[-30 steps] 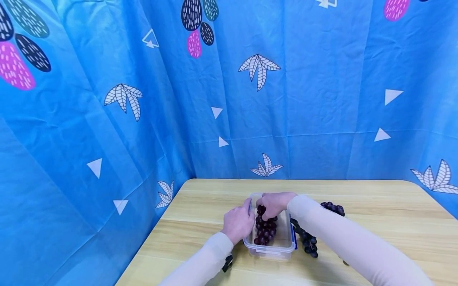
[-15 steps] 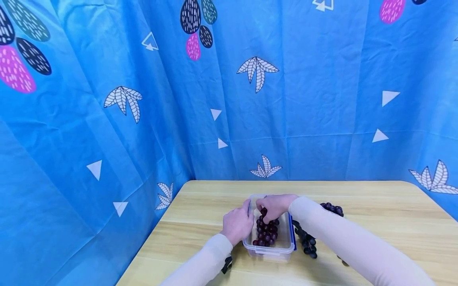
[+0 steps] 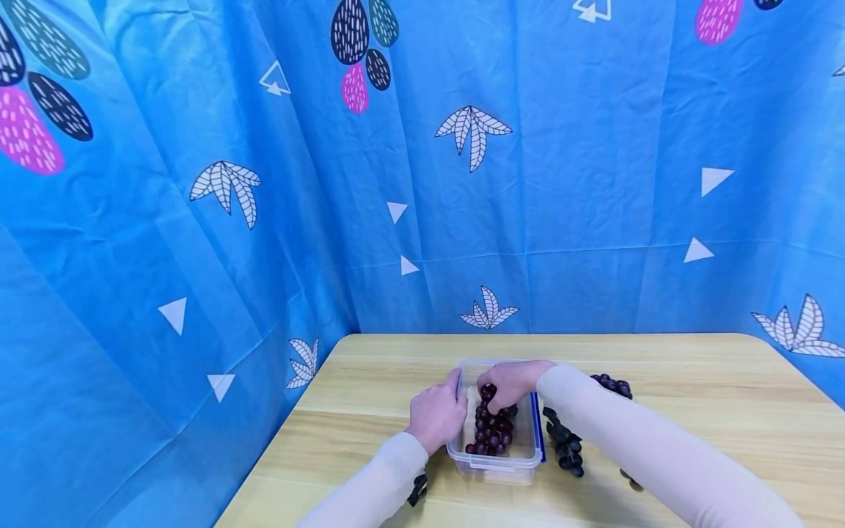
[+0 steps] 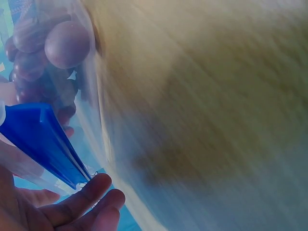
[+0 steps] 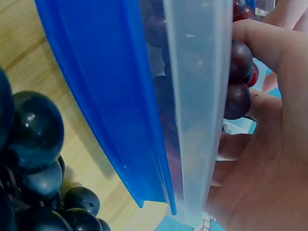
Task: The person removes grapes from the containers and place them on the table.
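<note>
A clear plastic food container (image 3: 491, 461) with blue side latches stands on the wooden table. My left hand (image 3: 436, 415) holds its left wall. Seen from the left wrist, the fingertips lie by the end of a blue latch (image 4: 43, 137). Inside the container is a bunch of dark red grapes (image 3: 494, 434). My right hand (image 3: 513, 381) reaches in over the right side and grips the upper end of the bunch. In the right wrist view, grapes (image 5: 239, 62) show between its fingers and the container wall, and the other latch (image 5: 98, 82) hangs down outside.
To the right of the container lies a bunch of black grapes (image 3: 566, 449). Another dark bunch (image 3: 611, 384) sits farther back, partly behind my right sleeve. A small dark object (image 3: 418, 490) shows beside my left sleeve. A blue patterned curtain (image 3: 581, 183) hangs behind the table (image 3: 370, 367).
My right hand and the upper end of the red grape bunch have shifted slightly right inside the container. My left hand stays on the left wall.
</note>
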Motion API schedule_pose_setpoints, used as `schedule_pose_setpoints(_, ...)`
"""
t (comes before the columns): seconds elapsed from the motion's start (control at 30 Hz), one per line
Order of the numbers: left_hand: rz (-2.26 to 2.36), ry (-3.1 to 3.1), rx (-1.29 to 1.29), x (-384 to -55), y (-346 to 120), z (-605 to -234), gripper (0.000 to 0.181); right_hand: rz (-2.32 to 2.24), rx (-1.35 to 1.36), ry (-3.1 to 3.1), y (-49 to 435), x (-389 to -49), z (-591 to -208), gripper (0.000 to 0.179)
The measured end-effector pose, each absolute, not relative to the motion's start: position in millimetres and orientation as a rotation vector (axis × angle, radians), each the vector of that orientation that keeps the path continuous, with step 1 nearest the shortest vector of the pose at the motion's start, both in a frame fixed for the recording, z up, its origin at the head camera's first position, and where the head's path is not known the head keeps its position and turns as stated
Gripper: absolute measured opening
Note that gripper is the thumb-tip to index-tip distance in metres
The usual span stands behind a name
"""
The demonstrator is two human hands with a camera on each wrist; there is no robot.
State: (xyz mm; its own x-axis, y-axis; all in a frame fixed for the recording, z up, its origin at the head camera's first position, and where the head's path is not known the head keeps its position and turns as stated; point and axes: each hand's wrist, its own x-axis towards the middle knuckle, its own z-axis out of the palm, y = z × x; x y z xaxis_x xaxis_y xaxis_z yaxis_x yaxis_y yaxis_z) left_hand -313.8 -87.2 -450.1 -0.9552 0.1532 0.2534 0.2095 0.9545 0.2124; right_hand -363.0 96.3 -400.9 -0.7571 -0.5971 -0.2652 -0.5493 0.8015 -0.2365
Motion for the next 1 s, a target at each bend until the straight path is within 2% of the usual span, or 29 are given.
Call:
schedule_pose_setpoints(0.2, -0.358, -2.87, -0.269, -314, -86, -449, 0.052, -0.198, -0.899, 2.662, 97, -365, -399, 0.035)
schedule_pose_setpoints(0.37, -0.359, -2.88, -0.263, -313, -86, -450, 0.053, -0.253, -0.883, 2.633, 97, -364, -398, 0.038)
schedule_pose_setpoints(1.0, -0.347, -2.864, -0.27, -312, -87, -450, 0.051, -0.226, -1.145, 2.705, 101, -349, -374, 0.037)
